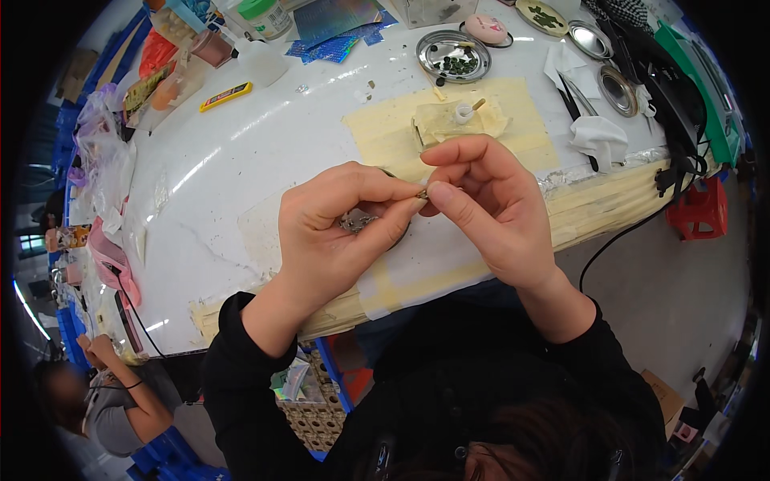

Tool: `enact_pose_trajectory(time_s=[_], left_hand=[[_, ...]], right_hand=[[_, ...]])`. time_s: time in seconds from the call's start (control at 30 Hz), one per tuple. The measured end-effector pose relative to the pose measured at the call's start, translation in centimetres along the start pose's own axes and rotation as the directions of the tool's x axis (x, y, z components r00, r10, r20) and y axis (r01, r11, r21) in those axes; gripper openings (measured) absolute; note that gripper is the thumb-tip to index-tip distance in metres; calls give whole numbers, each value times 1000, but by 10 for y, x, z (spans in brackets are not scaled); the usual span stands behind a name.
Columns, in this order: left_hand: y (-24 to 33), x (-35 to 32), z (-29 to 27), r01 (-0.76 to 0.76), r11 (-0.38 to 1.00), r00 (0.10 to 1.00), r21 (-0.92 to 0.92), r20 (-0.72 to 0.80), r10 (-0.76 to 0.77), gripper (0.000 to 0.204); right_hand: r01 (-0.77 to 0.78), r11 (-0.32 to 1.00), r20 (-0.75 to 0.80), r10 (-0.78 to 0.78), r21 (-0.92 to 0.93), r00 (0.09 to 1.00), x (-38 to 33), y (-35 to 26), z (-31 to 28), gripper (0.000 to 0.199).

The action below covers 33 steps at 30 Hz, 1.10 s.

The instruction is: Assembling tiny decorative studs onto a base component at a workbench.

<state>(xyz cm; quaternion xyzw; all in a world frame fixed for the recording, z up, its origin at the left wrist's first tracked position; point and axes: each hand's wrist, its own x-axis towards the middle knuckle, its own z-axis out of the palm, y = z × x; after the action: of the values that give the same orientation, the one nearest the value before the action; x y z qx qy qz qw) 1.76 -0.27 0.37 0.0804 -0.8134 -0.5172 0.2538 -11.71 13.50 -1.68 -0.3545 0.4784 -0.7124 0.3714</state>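
Both of my hands meet over the white table [265,152], just above its front edge. My left hand [333,228] pinches a small silvery metal piece [358,222] that hangs between thumb and fingers. My right hand [489,204] pinches a tiny brownish part [423,193] at its thumb and forefinger tips, touching the left fingertips. Most of the metal piece is hidden by my fingers. Behind my hands lies a yellowish paper patch [385,132] with a small white bottle [464,112] on crumpled film.
A round metal dish [453,56] with dark green bits sits at the back, next to a pink oval case [486,28]. Tweezers and white tissue [597,132] lie at the right. Plastic bags and bottles crowd the left. Another person [112,385] sits lower left. A red stool [702,210] stands right.
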Motion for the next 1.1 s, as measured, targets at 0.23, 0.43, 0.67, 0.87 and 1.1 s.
enact_pose_trajectory(time_s=[0.23, 0.43, 0.67, 0.87, 1.1], left_hand=[[1, -1, 3, -61, 985, 997, 161, -36, 67, 14], [1, 0, 1, -122, 981, 992, 148, -13, 125, 15], [2, -2, 3, -108, 975, 992, 197, -45, 119, 15], [2, -1, 3, -101, 977, 993, 186, -40, 110, 15], [0, -1, 2, -82, 991, 996, 106, -25, 85, 15]], right_hand=[[316, 856, -29, -358, -409, 933, 0, 3, 5, 25], [198, 945, -67, -222, -261, 973, -1, 1, 4, 25], [251, 889, 21, -263, -384, 964, -5, -2, 5, 30], [222, 929, -43, -245, -296, 968, -2, 0, 4, 25], [68, 990, -69, -77, -120, 995, -3, 2, 2, 23]])
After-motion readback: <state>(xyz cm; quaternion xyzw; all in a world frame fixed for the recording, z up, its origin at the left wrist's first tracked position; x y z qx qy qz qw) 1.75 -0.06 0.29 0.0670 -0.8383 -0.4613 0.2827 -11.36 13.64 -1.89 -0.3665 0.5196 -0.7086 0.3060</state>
